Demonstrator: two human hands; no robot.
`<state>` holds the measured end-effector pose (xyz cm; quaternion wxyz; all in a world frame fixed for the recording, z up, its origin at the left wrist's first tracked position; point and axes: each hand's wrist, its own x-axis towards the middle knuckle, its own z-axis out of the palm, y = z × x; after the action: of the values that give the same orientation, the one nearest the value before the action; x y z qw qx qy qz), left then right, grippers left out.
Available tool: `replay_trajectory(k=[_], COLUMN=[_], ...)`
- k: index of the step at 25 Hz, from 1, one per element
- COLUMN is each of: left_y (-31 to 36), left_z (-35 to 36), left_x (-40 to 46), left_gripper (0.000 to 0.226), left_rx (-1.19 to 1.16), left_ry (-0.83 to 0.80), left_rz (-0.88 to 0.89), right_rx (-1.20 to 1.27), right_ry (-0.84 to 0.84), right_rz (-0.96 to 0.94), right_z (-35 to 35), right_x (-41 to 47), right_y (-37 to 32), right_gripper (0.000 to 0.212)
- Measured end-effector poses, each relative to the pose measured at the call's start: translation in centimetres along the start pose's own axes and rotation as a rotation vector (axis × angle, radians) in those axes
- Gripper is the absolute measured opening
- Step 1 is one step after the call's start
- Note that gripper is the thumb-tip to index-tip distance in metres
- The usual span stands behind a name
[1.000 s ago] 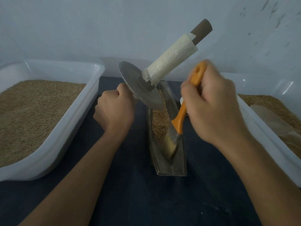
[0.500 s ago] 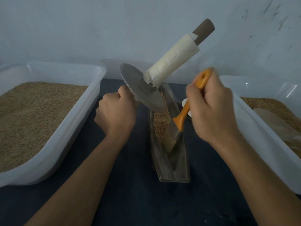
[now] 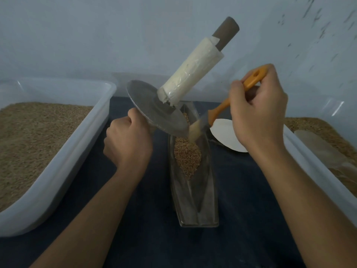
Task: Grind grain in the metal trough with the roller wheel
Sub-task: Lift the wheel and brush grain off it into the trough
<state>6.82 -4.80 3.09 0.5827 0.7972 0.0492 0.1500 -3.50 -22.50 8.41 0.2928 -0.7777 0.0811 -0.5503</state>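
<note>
The roller wheel (image 3: 156, 109), a flat metal disc on a long axle, is tilted up over the far end of the metal trough (image 3: 193, 190), which lies lengthwise at the middle of the dark tabletop (image 3: 241, 219). The left hand (image 3: 128, 141) is closed around the hidden left end of the axle; the tape-wrapped right end (image 3: 190, 78) points up, free. The disc looks stiff, heavy and slick, so both axle ends seem the safest holds. The right hand (image 3: 258, 109) grips an orange-handled brush (image 3: 218, 109), its bristles touching the loose grain (image 3: 187, 157) heaped in the trough beside the disc's edge.
</note>
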Motion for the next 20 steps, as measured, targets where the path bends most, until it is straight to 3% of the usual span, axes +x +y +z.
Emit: replay_trajectory(k=[9,17,20], left_y=[-0.1,0.0,-0.2], left_z=[-0.2,-0.3,-0.2], left_x=[0.3,0.2,0.3], left_gripper=[0.045,0.039,0.039], left_rx=[0.02,0.036,0.065], left_ry=[-0.007,-0.017,-0.016], left_rz=[-0.058,-0.072,-0.084], right_rx=[-0.064,-0.102,-0.074], right_ry=[-0.093,-0.249,-0.233], right_rz=[-0.109,0.007,0.012], right_z=[5.3,4.9,3.7], right_x=[1.3,0.7,0.5], right_y=[3.0,3.2,2.6], right_gripper=[0.018,0.014,0.014])
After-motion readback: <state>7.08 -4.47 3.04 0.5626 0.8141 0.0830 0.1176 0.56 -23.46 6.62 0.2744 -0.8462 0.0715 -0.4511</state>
